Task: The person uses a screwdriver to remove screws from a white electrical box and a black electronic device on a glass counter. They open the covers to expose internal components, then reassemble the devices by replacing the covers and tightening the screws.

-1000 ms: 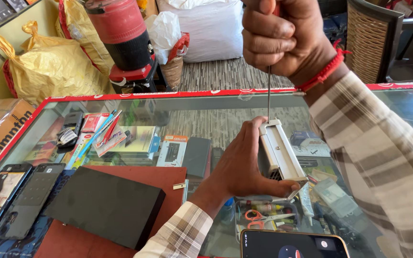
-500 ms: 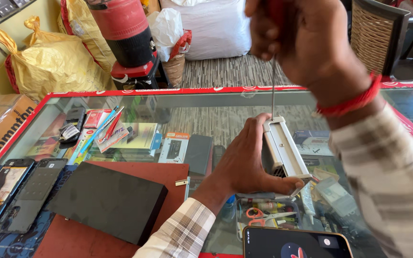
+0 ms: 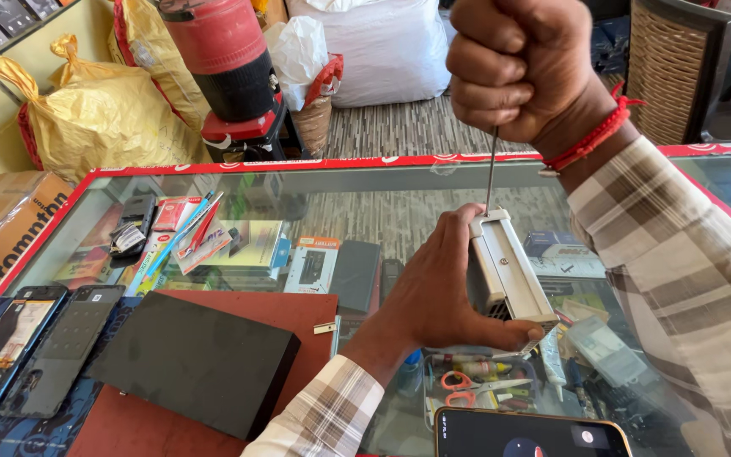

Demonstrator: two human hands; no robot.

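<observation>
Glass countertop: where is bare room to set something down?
Bare glass countertop lies along the red far edge, beyond the left hand. Crowded near left: flat black box, two dark phones.

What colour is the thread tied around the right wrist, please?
Red; the thread shows clearly in the head view, the only one.

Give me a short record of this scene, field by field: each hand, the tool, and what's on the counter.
left hand: grips a grey metal box, propped upright on the glass counter
right hand: fist around a screwdriver, tip at the box's top
counter items: flat black box on a red mat, two phones at the left
</observation>
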